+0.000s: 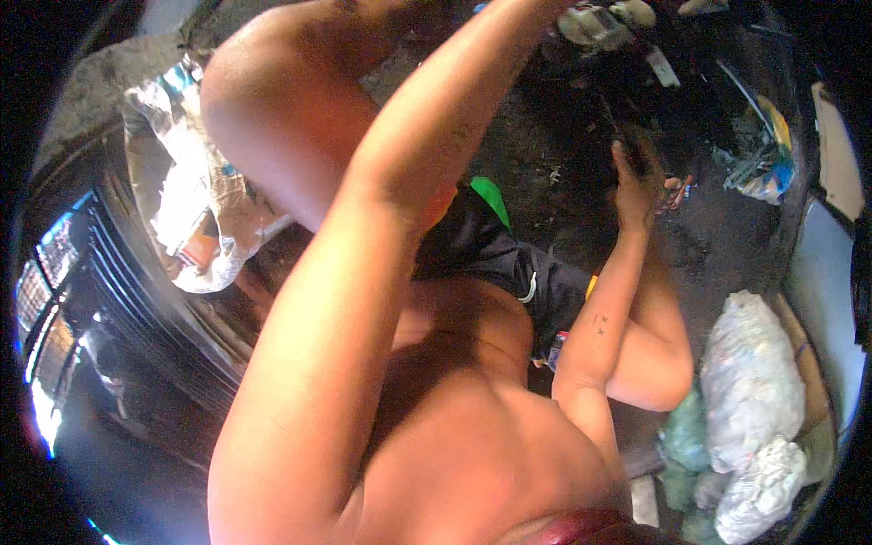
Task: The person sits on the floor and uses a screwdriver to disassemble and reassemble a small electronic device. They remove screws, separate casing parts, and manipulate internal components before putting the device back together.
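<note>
where the view is nearest, a dark red, glossy, curved edge [581, 530] shows at the bottom, against the person's bare torso [463, 436]. the left arm [318, 291] stretches up past a bent left knee [250, 77] and leaves at the top, so the left hand is out of sight and its grip cannot be told. beyond the torso sit black cloth shorts [477, 236] with a pale cord. the right hand [643, 189] is out ahead with its thumb raised; a narrow dark object [639, 162] seems to lie between thumb and fingers, but blur and shade hide its kind, and i cannot tell whether the grip is closed on it. just beside that hand, small reddish scraps [674, 194] lie on the dark, littered floor [713, 254]. on the right are stuffed whitish plastic bags [754, 381] and a stuffed green plastic bag [686, 431], touching. on the left, a crumpled white plastic sack [186, 200] lies near a shiny black, ribbed, curved surface [136, 363]. farther off are a clear plastic bundle with blue and yellow patches [767, 168] and, higher up, a small flat white piece [663, 67] near pale, rounded things [595, 27].
</note>
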{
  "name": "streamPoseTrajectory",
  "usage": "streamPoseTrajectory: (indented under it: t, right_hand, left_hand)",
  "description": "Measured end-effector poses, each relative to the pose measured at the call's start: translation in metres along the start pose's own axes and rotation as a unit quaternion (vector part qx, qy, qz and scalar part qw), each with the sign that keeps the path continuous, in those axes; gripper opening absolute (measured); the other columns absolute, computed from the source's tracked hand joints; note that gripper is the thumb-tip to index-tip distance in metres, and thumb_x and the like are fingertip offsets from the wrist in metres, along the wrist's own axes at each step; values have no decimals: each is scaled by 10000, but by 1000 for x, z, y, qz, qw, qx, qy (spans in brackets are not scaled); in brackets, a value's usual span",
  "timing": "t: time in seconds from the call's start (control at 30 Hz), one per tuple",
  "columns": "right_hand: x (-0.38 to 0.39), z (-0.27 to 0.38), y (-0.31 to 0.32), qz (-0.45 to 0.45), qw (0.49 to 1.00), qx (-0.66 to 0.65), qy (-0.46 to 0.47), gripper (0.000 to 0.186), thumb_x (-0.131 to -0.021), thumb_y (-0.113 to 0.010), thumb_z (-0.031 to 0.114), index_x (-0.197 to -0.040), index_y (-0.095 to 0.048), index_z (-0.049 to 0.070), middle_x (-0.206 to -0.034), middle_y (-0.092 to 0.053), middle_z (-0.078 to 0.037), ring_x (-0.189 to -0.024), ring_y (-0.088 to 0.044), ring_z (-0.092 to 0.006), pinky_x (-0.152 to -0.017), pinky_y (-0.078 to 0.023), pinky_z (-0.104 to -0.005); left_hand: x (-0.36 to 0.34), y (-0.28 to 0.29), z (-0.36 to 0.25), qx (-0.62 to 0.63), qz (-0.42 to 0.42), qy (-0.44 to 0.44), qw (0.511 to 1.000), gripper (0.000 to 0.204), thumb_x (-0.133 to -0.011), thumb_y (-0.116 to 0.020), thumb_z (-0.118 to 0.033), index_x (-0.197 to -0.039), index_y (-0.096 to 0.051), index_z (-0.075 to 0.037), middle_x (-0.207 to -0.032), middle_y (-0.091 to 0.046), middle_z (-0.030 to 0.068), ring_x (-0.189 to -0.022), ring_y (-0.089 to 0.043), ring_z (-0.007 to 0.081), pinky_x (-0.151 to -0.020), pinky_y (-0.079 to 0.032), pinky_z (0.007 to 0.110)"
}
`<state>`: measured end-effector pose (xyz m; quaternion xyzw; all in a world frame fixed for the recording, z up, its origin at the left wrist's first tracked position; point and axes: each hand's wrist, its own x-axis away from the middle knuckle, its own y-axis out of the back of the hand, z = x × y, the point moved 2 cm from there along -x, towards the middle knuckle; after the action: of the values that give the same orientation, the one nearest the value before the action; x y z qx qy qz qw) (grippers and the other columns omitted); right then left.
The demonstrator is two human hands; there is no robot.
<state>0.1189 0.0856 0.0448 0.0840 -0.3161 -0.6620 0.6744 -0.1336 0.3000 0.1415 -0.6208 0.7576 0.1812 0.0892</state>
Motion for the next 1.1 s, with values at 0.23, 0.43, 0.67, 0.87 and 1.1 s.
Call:
streamPoseTrajectory:
  t: [0.23, 0.43, 0.67, 0.87, 1.1]
  right_hand:
    - [-10, -6, 29, -29, 995, 76, 63, 440, -937, -766, 380, -1188, -730, 20, -1104, -757, -102, -1005, -660, -250, -1008, -478, -388]
    - [-24, 10, 38, -36, 999, -36, 9, 277, -940, -778, 197, -1135, -726, 7, -1033, -738, -59, -900, -649, -155, -854, -510, -301]
    - [-40, 31, 48, -39, 999, 22, 29, 301, -942, -772, 177, -1162, -707, -19, -1026, -741, -94, -935, -667, -204, -885, -516, -328]
    - [-16, 13, 44, -61, 996, 30, 49, 352, -902, -805, 136, -1191, -695, -32, -1120, -734, -121, -1002, -663, -224, -954, -505, -342]
    - [-7, 19, 26, -45, 996, 36, 73, 326, -900, -800, 116, -1181, -699, -15, -1105, -733, -109, -1048, -654, -227, -1045, -457, -361]
  left_hand:
    - [153, -43, 21, 172, -510, 208, 817, 248, -995, -601, -229, -943, -676, 2, -848, -699, 137, -803, -660, 251, -779, -512, 389]
    - [181, -110, 63, -18, -380, 254, 889, 480, -803, -764, -264, -1181, -640, 4, -1119, -648, 206, -1106, -608, 410, -991, -487, 478]
    - [142, -119, 58, -49, -282, 205, 936, 679, -739, -842, -313, -1278, -607, 28, -1198, -664, 248, -1130, -611, 439, -1012, -489, 490]
    - [154, -123, 59, -79, -314, 188, 927, 480, -753, -796, -216, -1139, -631, 16, -1057, -671, 234, -991, -617, 454, -897, -503, 505]
    - [176, -116, 53, -10, -370, 290, 883, 393, -773, -810, -188, -1077, -608, -44, -937, -685, 168, -836, -695, 370, -755, -561, 400]
